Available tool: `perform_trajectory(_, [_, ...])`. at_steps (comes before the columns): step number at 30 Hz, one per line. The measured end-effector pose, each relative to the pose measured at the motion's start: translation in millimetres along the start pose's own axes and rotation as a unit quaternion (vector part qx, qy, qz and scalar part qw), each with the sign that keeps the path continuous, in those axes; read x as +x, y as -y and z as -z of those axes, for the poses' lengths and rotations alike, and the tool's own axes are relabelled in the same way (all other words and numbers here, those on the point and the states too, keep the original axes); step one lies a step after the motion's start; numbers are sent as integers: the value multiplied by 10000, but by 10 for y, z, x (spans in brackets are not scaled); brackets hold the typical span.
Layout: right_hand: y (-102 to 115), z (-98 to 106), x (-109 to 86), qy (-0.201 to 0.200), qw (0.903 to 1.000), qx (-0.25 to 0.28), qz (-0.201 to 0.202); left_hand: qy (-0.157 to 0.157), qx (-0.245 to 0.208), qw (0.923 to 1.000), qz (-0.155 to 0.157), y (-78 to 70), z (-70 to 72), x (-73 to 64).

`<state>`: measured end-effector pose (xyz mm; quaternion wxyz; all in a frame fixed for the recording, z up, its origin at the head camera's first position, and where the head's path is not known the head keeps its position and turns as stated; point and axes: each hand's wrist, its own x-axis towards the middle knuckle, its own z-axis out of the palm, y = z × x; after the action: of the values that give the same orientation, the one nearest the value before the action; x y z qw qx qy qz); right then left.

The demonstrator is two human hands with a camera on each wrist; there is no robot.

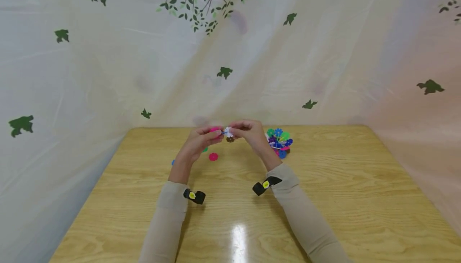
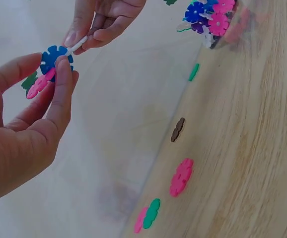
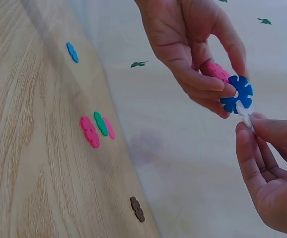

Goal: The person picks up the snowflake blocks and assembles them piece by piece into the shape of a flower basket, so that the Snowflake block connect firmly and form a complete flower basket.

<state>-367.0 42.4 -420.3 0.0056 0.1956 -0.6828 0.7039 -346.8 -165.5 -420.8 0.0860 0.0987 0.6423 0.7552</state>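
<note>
My left hand point(image 1: 196, 143) pinches a joined blue flower-shaped disc point(image 3: 243, 88) and pink flower-shaped disc point(image 2: 40, 83), both with notched edges. Between the thumb and fingers of my right hand point(image 1: 253, 133) is a white flower-shaped disc point(image 3: 245, 117), seen nearly edge-on in both wrist views. Its edge meets the notched rim of the blue disc. Both hands are raised over the far side of the table, close together. The fingertips partly cover the pieces.
Loose discs lie on the wooden table point(image 1: 230, 191): brown point(image 3: 137, 209), pink point(image 1: 213, 157), green point(image 2: 152, 213) and blue point(image 3: 72, 52). A many-coloured heap of discs point(image 1: 278, 143) stands beyond my right wrist. A pale curtain point(image 1: 173, 67) with printed birds hangs behind the table.
</note>
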Motion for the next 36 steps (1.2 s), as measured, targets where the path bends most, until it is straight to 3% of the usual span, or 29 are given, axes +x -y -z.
perform_trajectory(6, [-1,-49,-3,162,9998,-124,-76,343,221,9991,105,29,-28,27])
perform_trajectory(9, [10,-91,3,240,9996,-120,-71,261,289,9991,135,32,-44,18])
perform_trajectory(14, [-3,-125,17,352,9991,-235,-82,-277,282,9991,147,41,-28,-1])
perform_trajectory(19, [-141,-116,41,742,9921,-981,-237,-877,-119,9961,-46,5,37,-18])
perform_trajectory(22, [-257,-121,58,1268,9790,-1577,-262,-1008,-421,9940,-109,-28,76,-22])
perform_trajectory(27, [-391,-163,103,2162,9474,-2350,-211,-1144,-567,9918,-2,-74,97,-26])
perform_trajectory(36, [-482,-278,214,3122,8927,-3240,-256,-1238,-581,9905,161,-114,80,-54])
